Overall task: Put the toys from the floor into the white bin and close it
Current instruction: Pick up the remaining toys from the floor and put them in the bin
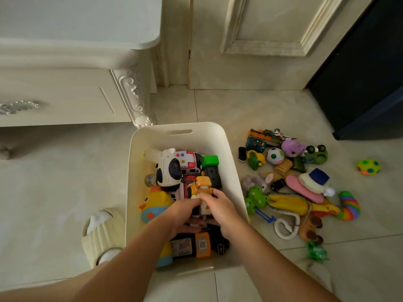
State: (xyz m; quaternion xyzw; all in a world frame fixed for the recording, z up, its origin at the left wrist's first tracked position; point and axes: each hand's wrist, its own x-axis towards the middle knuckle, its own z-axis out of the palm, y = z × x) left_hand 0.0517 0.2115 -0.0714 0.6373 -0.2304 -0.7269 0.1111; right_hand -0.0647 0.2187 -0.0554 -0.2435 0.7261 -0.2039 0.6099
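The white bin (231,153) stood open at the top, but toys packed it from far wall to near wall. The left hand (185,211) and right hand (218,205), closed together on a cream toy (205,209), filled the middle. That left reaching room mostly along the far wall under the handle slot. Just right of the bin, a heap of toys (294,192) crowded the tiles almost up to its wall. A spotted ball (368,167) lay well apart with bare floor (54,171) around it. Wide bare floor stretched to the left, hemmed by the cabinet (65,94) behind and a slippered foot (102,232) beside the bin's near corner.
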